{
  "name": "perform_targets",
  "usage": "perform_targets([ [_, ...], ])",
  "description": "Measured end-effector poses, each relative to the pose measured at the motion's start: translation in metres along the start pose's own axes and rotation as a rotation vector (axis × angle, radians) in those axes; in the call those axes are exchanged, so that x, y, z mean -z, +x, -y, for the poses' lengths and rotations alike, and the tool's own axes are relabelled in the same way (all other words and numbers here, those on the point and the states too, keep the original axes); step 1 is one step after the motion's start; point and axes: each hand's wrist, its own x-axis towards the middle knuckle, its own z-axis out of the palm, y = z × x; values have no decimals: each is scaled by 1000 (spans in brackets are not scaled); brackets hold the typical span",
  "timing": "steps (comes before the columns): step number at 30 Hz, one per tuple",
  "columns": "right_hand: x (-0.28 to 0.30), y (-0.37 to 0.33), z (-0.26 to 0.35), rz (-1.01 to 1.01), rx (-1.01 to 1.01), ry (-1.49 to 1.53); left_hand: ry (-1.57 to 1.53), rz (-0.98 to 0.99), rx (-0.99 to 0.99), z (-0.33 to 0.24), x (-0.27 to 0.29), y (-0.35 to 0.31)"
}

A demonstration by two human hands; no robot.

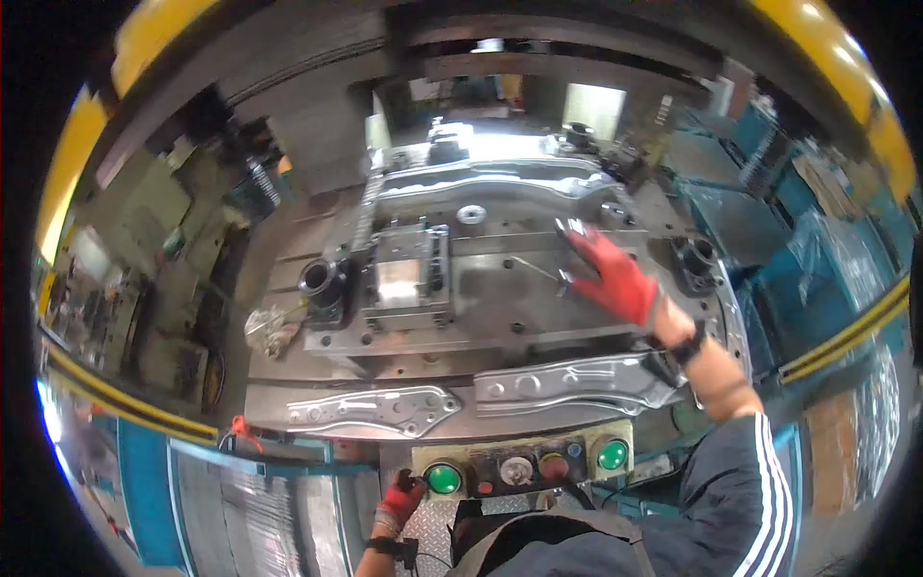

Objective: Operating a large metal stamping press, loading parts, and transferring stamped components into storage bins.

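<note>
Readable text, labels, brands, numbers, signs: none. Control panel (520,445) (landmark): no legible marking on its green buttons (443,479) or pale round dial (516,470). Well beyond the panel, right of it: pale upright strip (663,111), marks too blurred to read.

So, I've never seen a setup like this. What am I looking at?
There's no robot here, just a person in red gloves. The one picture comes from a wide fisheye camera on their head, looking down, so straight edges bend.

In front is heavy metal tooling, perhaps part of a press. Nearest the person lie two shaped metal parts: a left one and a right one.

The right hand is over the flat metal plate; it's too blurred to tell whether it holds anything. The left hand is beside a green button on the control panel.
</note>
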Motion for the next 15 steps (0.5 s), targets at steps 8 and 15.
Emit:
perform_targets([
  [8, -77, -412, -27, -141, -949, 263, -72, -104, -119, -12, -46, 22],
  [15, -124, -391, 8, 419, -1130, 423, 12, -214, 60, -45, -53, 0],
])
